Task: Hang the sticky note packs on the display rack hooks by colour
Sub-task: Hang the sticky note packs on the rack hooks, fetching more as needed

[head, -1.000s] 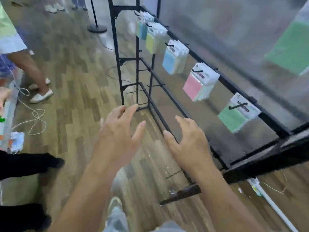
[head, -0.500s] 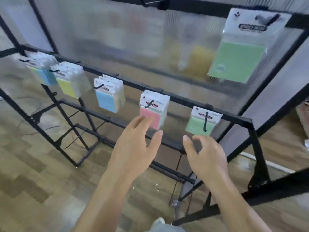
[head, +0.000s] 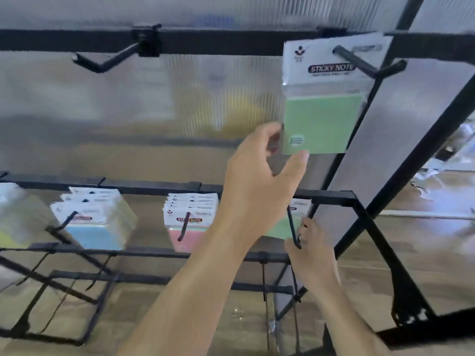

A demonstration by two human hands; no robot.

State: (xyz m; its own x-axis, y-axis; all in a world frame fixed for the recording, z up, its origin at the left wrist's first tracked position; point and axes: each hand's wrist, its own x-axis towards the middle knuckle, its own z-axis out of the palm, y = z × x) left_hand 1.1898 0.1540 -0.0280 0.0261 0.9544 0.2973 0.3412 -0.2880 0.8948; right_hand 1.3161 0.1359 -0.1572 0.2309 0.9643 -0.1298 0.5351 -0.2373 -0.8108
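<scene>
A green sticky note pack (head: 321, 124) hangs alone on the right hook (head: 359, 62) of the black rack's top rail (head: 218, 43). My left hand (head: 257, 181) reaches up and pinches its lower left corner between thumb and fingers. On the middle rail hang yellow packs (head: 12, 227), blue packs (head: 95, 232), pink packs (head: 190, 227) and, partly hidden by my left forearm, green packs (head: 279, 228). My right hand (head: 311, 250) is at the tip of that lower green hook (head: 293, 227), its fingers curled at the green packs' right edge.
An empty black hook (head: 102, 62) sticks out from the top rail at left. Bare lower rails and hooks (head: 77, 276) stand below. A translucent ribbed panel (head: 128, 111) backs the rack. Wooden floor (head: 411, 265) lies to the right.
The view has swung up and closer to the rack. My left hand rose from near the pink packs to the top green pack. My right hand moved onto the lower green hook.
</scene>
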